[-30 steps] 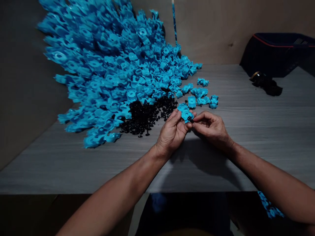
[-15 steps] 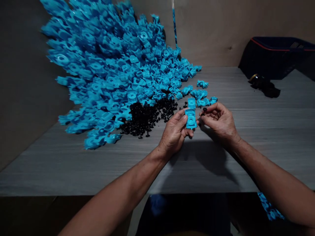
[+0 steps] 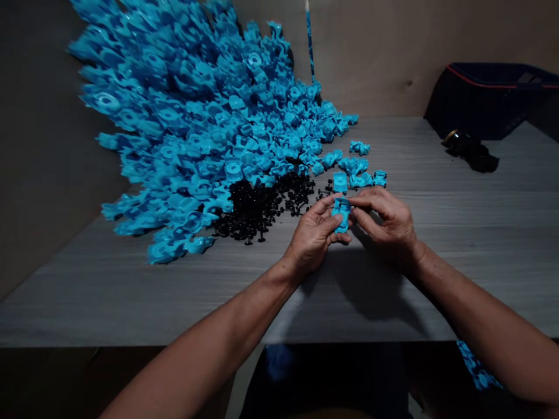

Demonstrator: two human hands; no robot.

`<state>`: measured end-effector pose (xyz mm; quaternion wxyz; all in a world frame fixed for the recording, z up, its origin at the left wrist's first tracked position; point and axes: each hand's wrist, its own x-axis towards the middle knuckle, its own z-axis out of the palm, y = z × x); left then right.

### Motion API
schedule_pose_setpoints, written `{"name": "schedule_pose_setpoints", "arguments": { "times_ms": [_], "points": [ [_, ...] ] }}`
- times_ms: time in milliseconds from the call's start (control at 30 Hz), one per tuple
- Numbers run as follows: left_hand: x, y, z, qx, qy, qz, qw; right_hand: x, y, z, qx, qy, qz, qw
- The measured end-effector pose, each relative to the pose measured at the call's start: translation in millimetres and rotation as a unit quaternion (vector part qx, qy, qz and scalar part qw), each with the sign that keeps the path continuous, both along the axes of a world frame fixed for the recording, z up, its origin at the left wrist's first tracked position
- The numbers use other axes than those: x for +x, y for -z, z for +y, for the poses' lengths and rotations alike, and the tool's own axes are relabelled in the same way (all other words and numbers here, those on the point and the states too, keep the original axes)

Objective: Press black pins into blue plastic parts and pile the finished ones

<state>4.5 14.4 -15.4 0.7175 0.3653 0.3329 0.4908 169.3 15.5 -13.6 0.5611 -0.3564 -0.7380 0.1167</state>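
Note:
My left hand [image 3: 312, 235] is closed round a blue plastic part [image 3: 340, 216], thumb on its face. A dark axle-like piece lies across the upper end of this part. The fingers of my right hand [image 3: 386, 221] are pinched at that end, on the right side of the axle piece. Just beyond the held part, another blue part [image 3: 340, 182] lies on the table. Small black axle pieces [image 3: 255, 209] form a heap left of my hands.
A large pile of blue parts [image 3: 187, 116] rises at the left and back. Several loose blue parts [image 3: 359, 148] lie beyond my hands. At the back right are a dark bin [image 3: 471, 105] and a black object [image 3: 474, 154] on the grey table [image 3: 174, 308].
My right hand has moved left with the black piece, up to the blue part. The part in my left hand has shifted slightly and tilted.

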Motion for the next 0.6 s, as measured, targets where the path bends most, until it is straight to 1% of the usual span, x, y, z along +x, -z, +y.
{"name": "schedule_pose_setpoints", "arguments": {
  "times_ms": [100,200,300,467,600],
  "points": [
    [2.0,-0.2,-1.4,0.017,-0.015,0.016,1.000,-1.0,0.9,-0.6,0.022,0.001,-0.025,0.999],
    [3.0,-0.1,-2.1,0.028,-0.027,0.028,0.999,-1.4,0.4,-1.3,0.041,0.014,-0.024,0.999],
    [3.2,0.6,-2.2,0.031,-0.025,0.030,0.999,-1.4,-0.3,-1.9,0.065,0.019,-0.026,0.997],
    [3.6,0.5,-2.3,0.030,-0.014,0.027,0.999,-1.4,2.4,-2.1,0.046,0.026,-0.037,0.998],
    [3.5,-0.2,-2.7,0.036,-0.002,0.028,0.999,-1.4,4.7,-1.4,0.056,0.028,-0.029,0.998]
  ]
}}
